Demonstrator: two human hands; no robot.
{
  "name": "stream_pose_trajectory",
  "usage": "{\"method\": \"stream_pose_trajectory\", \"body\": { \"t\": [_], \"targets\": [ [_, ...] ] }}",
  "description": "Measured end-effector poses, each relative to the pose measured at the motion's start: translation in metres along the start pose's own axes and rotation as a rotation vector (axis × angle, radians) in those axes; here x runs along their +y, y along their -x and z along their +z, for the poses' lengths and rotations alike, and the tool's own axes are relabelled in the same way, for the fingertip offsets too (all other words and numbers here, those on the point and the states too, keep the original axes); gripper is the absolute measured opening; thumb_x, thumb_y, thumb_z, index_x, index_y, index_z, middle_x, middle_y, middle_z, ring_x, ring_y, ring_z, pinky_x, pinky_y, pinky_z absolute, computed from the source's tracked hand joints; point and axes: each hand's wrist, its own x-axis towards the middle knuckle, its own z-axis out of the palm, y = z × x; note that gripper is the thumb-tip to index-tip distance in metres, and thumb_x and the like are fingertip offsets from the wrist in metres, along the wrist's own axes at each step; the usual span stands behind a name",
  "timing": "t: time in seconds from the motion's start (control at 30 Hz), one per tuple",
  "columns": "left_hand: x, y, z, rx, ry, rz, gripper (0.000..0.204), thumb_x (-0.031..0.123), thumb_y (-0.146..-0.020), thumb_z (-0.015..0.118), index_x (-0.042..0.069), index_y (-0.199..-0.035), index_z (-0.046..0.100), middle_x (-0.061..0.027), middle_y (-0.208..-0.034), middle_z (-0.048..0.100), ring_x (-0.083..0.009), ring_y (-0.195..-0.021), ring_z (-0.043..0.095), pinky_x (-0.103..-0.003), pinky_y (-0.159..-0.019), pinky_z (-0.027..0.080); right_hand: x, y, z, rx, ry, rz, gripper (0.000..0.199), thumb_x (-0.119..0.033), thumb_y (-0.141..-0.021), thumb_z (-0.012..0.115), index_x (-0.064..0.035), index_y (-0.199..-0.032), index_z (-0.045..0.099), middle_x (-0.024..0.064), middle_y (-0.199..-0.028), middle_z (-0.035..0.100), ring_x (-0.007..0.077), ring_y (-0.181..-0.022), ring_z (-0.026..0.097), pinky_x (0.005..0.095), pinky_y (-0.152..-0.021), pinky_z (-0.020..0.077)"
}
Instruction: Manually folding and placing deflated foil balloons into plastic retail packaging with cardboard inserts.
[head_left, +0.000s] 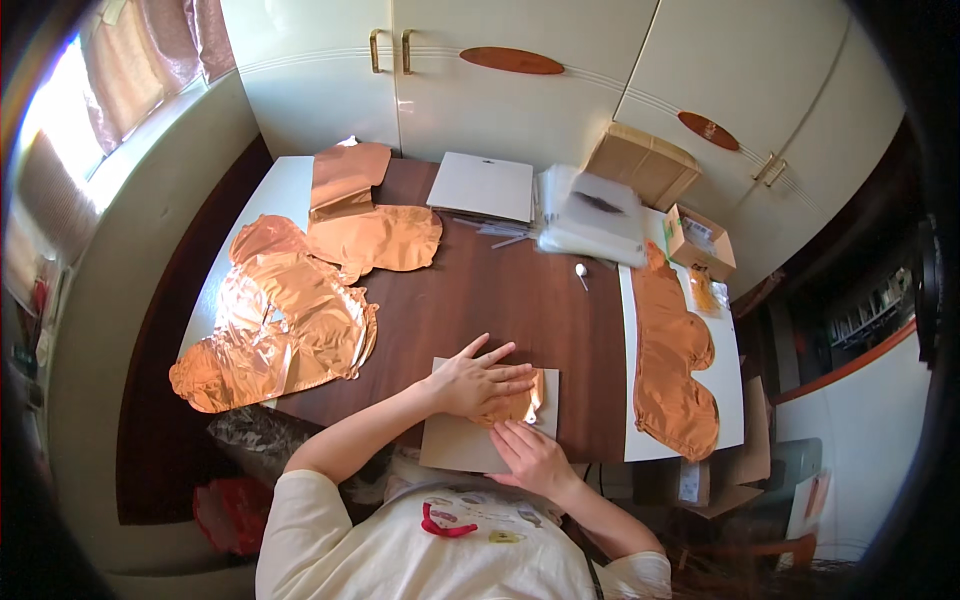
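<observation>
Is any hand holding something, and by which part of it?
Neither grips; the left hand presses flat on the folded copper foil balloon, right hand at its lower edge.

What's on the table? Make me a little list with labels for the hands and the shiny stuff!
left hand: flat on a folded copper foil piece
right hand: pressing the near edge of the same piece
under it: grey card
table: dark brown wood
left side: pile of copper foil balloons
right side: one copper foil balloon on white paper
far edge: stack of clear bags, cardboard boxes
</observation>
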Motion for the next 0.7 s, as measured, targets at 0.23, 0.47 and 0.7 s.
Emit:
{"method": "stream_pose_trajectory", "body": {
  "t": [0.23, 0.47, 0.7],
  "targets": [
    [0.002, 0.008, -0.002, -0.035, 0.051, 0.1, 0.05, 0.05, -0.091, 0.036, 0.034, -0.138, 0.036, 0.0047, -0.145, 0.032, -0.0258, -0.138, 0.018, -0.055, -0.11, 0.01, 0.002, 0.0, -0.003, 0.035, -0.015, -0.01, 0.06, -0.045, -0.067, 0.07, -0.0016, -0.107, 0.06, 0.0109, -0.111, 0.06, 0.0237, -0.106, 0.055, 0.0348, -0.095, 0.0434],
    [0.002, 0.01, 0.0, -0.009, 0.109, 0.054, 0.068, 0.053, -0.089, 0.038, 0.016, -0.144, 0.023, -0.0023, -0.147, 0.029, -0.0241, -0.138, 0.018, -0.052, -0.111, 0.009, 0.05, -0.017, 0.006, 0.285, -0.272, 0.367, 0.036, -0.025, -0.085, 0.059, -0.0001, -0.112, 0.058, 0.0133, -0.113, 0.059, 0.0305, -0.108, 0.056, 0.0397, -0.095, 0.0436],
    [0.0, 0.009, 0.007, 0.093, 0.144, 0.042, 0.078, 0.053, -0.088, 0.04, 0.001, -0.142, 0.02, -0.0151, -0.147, 0.024, -0.0266, -0.139, 0.017, -0.046, -0.112, 0.009, 0.059, -0.02, 0.03, -0.061, 0.03, 0.337, 0.062, -0.04, -0.087, 0.053, 0.0056, -0.128, 0.043, 0.0202, -0.139, 0.036, 0.0289, -0.13, 0.035, 0.0451, -0.108, 0.0246]
  ]
}}
